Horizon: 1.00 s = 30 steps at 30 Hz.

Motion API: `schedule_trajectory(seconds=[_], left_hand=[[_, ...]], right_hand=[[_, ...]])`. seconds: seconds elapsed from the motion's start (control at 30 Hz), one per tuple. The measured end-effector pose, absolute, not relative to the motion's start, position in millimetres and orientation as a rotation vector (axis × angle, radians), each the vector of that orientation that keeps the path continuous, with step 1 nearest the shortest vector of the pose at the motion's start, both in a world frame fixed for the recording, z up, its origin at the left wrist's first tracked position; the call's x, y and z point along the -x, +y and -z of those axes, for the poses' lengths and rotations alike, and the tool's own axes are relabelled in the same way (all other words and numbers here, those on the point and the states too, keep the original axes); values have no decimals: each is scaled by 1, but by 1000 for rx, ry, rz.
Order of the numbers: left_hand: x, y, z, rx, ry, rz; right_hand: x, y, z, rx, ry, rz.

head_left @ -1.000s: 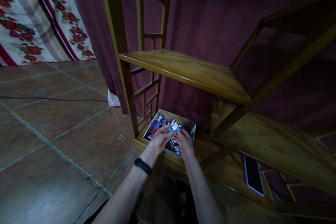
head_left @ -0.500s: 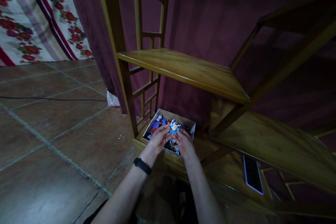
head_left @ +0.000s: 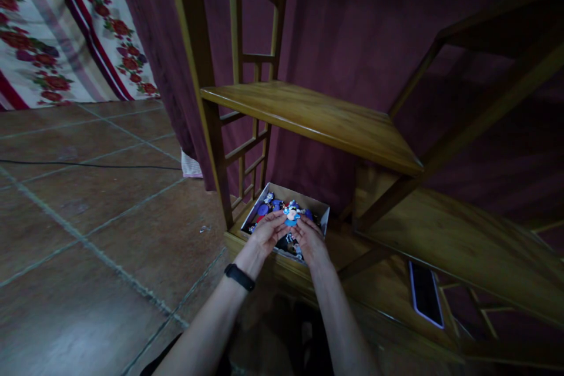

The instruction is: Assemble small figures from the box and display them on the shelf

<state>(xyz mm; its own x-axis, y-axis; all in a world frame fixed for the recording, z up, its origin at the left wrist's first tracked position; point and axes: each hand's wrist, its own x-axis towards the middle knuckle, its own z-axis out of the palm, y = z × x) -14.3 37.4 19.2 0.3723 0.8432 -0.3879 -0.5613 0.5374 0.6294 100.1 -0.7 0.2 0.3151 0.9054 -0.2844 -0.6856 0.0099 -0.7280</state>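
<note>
A shallow cardboard box [head_left: 325, 215] full of several small colourful figures sits on the lowest wooden shelf. Both my hands reach over it. My left hand [head_left: 269, 231], with a black band on the wrist, and my right hand [head_left: 310, 239] pinch a small blue and white figure [head_left: 291, 214] between their fingertips, just above the box. Other blue and red pieces [head_left: 264, 209] lie in the box behind the left hand.
A wooden shelf unit [head_left: 317, 117] with a slatted side stands over the box, against a dark red curtain [head_left: 352, 29]. A phone [head_left: 425, 295] lies on the low shelf at the right. Tiled floor [head_left: 88, 217] with a black cable [head_left: 88, 165] spreads to the left.
Both hands stay at the box with the blue figure between them; the fingers have shifted only slightly. The view has swayed a little.
</note>
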Motion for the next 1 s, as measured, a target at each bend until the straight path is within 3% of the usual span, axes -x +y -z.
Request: schedule_trajectory(seconds=[1.0], left_hand=[[17, 43, -7, -403, 726, -895]], right_hand=[[-102, 1, 5, 974, -275, -1252]])
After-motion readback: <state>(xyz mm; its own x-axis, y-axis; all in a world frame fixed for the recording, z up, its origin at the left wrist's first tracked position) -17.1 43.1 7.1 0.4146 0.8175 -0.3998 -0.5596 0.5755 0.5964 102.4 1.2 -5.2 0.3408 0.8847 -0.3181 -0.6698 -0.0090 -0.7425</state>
